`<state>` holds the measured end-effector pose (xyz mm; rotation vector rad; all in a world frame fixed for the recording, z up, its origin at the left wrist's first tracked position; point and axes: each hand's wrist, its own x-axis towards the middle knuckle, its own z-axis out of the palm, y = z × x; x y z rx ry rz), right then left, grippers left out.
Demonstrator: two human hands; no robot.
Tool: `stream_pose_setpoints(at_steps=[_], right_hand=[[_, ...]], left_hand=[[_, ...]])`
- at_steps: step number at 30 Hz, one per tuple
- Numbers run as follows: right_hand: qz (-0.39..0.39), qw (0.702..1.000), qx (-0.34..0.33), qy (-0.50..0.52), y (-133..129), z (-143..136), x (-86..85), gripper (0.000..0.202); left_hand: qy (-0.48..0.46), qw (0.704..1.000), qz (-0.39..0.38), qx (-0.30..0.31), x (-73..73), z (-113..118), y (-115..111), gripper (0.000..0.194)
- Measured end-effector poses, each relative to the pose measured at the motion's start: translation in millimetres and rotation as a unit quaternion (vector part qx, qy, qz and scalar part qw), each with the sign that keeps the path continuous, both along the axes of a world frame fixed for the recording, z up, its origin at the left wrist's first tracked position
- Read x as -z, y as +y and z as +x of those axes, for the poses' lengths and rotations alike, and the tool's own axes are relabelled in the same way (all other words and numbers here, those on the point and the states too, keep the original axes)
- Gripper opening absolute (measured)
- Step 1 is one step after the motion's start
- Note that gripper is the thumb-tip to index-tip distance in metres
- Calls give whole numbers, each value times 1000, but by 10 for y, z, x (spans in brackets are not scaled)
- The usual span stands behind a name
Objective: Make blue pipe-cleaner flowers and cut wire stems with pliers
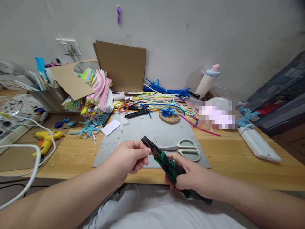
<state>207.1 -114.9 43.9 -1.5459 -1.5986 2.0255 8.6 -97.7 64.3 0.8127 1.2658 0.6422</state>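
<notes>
In the head view my right hand [184, 171] is wrapped round the black and green handles of a pair of pliers [169, 163], whose dark jaws point up and to the left. Close against those jaws, my left hand [133, 156] pinches with thumb and forefinger; whatever is between the fingertips is too small to make out. Behind the pliers, scissors [189, 149] with pale handles lie on the grey cutting mat [143, 130]. Farther back on the mat's edge is a round cardboard disc [169, 119] bearing a blue fuzzy piece [168, 112].
Bundled pipe cleaners [98, 92] and a metal pen holder [51, 100] stand at the left, near a yellow glue gun [47, 141] and white cables. Blue pipe cleaners [164, 89] lie by the wall. A bottle [207, 79] and a white rectangular device [259, 144] are on the right.
</notes>
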Motion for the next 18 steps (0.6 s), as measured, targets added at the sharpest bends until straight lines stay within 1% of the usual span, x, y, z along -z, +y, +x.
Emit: stream_pose_setpoints(at_steps=[3, 5, 8, 10, 14, 16, 18], right_hand=[[-7, 1000, -20, -4, -1, -8, 50, 28], [16, 1000, -18, -20, -22, -19, 119, 24], [92, 995, -28, -41, -47, -29, 213, 21], [147, 987, -45, -53, -38, -29, 236, 19], [249, 961, -78, -89, 54, -24, 188, 19], [304, 941, -88, -123, 122, -19, 143, 19], [358, 914, -90, -168, 197, -14, 101, 19]], left_hand=[[-4, 1000, 4, 4, 12, 21, -16, 18], [-6, 1000, 7, 6, 28, 33, -23, 18], [-1, 1000, 12, 6, 55, 40, -30, 18], [-2, 1000, 16, 4, 67, 40, -31, 18], [-1, 999, 50, -18, 60, 50, -21, 19], [5, 996, 81, -32, 51, 62, -6, 18], [2, 993, 111, -47, 46, 74, 16, 13]])
